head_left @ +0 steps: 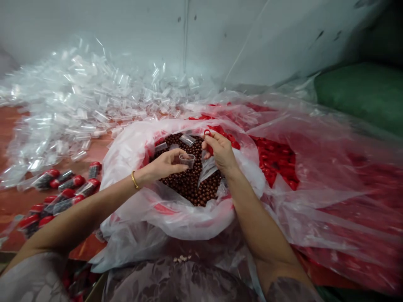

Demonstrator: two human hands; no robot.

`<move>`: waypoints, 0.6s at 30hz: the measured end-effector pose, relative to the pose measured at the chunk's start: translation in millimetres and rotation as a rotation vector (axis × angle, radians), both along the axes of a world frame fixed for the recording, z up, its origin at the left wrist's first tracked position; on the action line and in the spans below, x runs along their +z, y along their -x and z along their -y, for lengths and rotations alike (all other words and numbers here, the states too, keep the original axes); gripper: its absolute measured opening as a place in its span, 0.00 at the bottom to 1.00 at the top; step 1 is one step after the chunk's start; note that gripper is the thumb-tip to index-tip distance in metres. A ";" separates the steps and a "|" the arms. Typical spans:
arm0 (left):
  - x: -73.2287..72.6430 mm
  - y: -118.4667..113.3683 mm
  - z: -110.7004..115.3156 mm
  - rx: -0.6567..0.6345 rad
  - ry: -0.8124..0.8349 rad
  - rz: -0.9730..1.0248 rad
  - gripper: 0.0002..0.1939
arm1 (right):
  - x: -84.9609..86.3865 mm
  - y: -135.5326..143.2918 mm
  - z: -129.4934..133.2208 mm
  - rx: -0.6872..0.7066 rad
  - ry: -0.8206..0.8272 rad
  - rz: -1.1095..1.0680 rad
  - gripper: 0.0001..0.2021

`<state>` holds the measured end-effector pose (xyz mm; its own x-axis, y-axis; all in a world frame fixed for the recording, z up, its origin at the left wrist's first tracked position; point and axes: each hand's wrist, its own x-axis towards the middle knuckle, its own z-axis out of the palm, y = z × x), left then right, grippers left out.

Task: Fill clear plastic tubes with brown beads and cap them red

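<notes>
My left hand [171,162] grips a small clear plastic tube [187,161], its open mouth facing up, above the brown balls. Pinched between the fingertips of my right hand [219,150] is a red ring-shaped cap [207,132], to the right of the tube and apart from it. Below both hands, round brown balls [193,184] fill an open white plastic bag [185,228] with its edge rolled outward. Other clear tubes [187,139] lie on the balls. Loose red caps [231,137] sit at the bag's back right edge, and a folded piece of clear plastic [208,167] is under my right hand.
A large heap of clear tubes [72,92] spreads at the back left. Filled tubes with red caps [67,193] lie on the reddish table [12,147] at left. On the right, more red caps [275,161] sit in a clear bag, with a green sack [362,94] behind.
</notes>
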<state>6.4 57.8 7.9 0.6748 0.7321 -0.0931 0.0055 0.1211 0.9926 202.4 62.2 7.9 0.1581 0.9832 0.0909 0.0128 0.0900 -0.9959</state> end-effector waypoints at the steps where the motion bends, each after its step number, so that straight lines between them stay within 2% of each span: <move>1: -0.5 0.5 2.7 0.004 -0.002 0.034 0.19 | 0.0 0.5 0.9 0.013 -0.009 0.016 0.21; 7: -8.3 -3.4 4.5 0.034 0.013 0.139 0.23 | 3.4 2.5 7.2 0.123 -0.031 -0.025 0.20; 11: -11.0 -4.7 1.9 0.075 -0.049 0.170 0.22 | 9.1 6.4 18.1 0.195 -0.016 -0.022 0.20; 15: -10.5 -7.9 5.9 0.073 -0.112 0.160 0.19 | 10.3 8.3 32.7 0.231 -0.021 0.160 0.24; 18: -9.2 -14.2 9.9 0.064 -0.175 0.086 0.14 | 10.1 7.4 42.1 0.203 -0.100 0.328 0.22</move>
